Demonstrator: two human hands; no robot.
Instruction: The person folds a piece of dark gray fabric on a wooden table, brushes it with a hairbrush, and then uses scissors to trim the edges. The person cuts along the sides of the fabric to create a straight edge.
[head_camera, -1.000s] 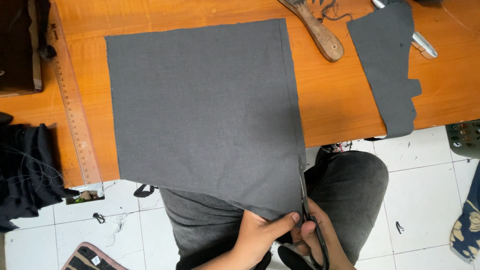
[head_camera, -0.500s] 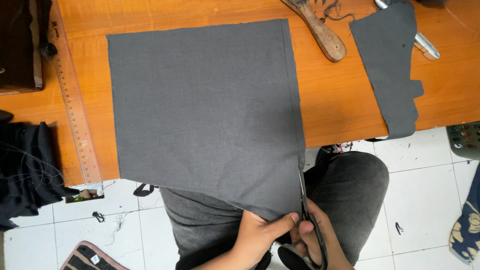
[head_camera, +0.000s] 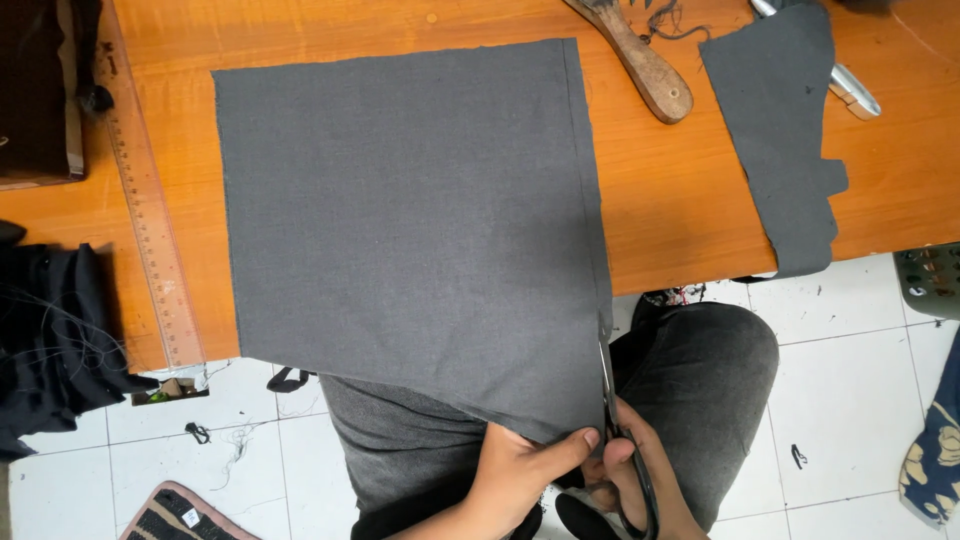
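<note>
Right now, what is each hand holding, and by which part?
Left hand pinches the large grey fabric at its near right corner. Right hand grips the black scissors by the handles.

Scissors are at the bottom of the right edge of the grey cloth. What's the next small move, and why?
Probably close the scissors for one short snip up the strip line. The right hand has the blades at the large grey fabric's hanging edge, and the left hand pinches that corner taut.

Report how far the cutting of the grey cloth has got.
Done: a shaped grey piece already lies cut on the table. In hand: the right hand works scissors at the big grey cloth's near right edge; the left hand pinches its corner. Left: nearly the whole right-edge strip.
</note>
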